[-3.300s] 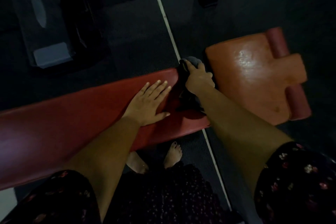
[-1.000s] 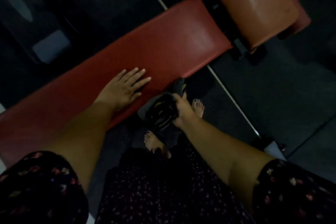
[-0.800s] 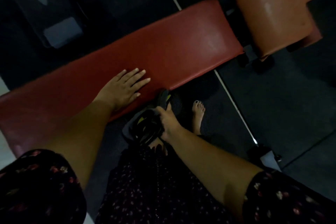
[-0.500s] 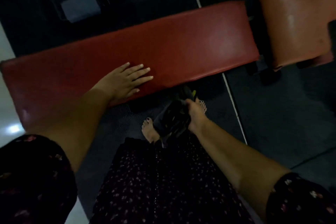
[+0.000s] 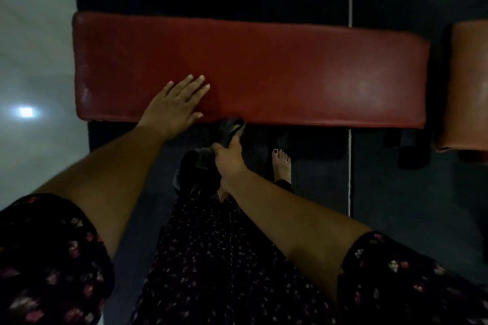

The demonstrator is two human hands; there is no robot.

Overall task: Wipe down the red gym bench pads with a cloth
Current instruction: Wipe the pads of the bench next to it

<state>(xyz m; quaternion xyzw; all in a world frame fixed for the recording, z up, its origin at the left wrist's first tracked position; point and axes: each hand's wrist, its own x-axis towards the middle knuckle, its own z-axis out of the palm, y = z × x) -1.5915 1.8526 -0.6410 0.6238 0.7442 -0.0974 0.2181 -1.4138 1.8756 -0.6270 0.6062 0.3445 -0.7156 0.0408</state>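
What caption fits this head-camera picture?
Left hand flat on the long red pad, right hand gripping a dark cloth at its near edge.

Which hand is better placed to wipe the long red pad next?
Right, most likely. The right hand grips the dark cloth at the near edge of the long red pad, while the left hand rests flat on the pad, holding nothing.

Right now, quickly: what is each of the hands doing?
Left hand: open, fingers straight, resting flat on the long red pad.
Right hand: closed around the dark cloth, just in front of the pad's near edge.
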